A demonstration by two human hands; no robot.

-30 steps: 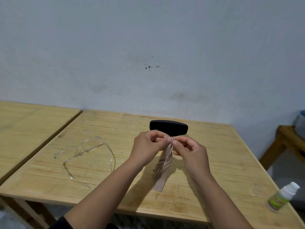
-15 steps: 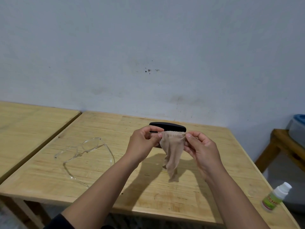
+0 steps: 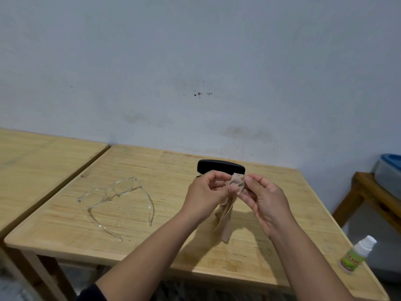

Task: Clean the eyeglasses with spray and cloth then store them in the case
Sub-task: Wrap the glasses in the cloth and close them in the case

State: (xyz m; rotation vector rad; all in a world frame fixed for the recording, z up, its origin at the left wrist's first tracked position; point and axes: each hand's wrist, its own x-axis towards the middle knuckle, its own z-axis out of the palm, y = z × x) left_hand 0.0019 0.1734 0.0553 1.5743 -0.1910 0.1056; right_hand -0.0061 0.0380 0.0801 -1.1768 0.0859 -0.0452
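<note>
1. I see the left hand (image 3: 206, 192) and the right hand (image 3: 263, 196) together over the light wooden counter (image 3: 173, 246), and each grip pinches the upper edge of the small beige soft cloth (image 3: 233, 184), so both are closed on it.
2. The cloth is bunched between the fingers at the top and hangs down loose, thin and wrinkled, with a zigzag edge.
3. I judge the step is preparing the cloth; the cleaning itself is not yet begun.
4. The clear plastic eyeglasses (image 3: 117, 196) lie on the counter to the left, temples open, well apart from the hands.
5. The black oblong hard case (image 3: 220, 166) rests closed just behind the hands.
6. The small white spray bottle with green label (image 3: 357, 255) lies near the right edge; the next move probably needs one hand free to take it.
</note>
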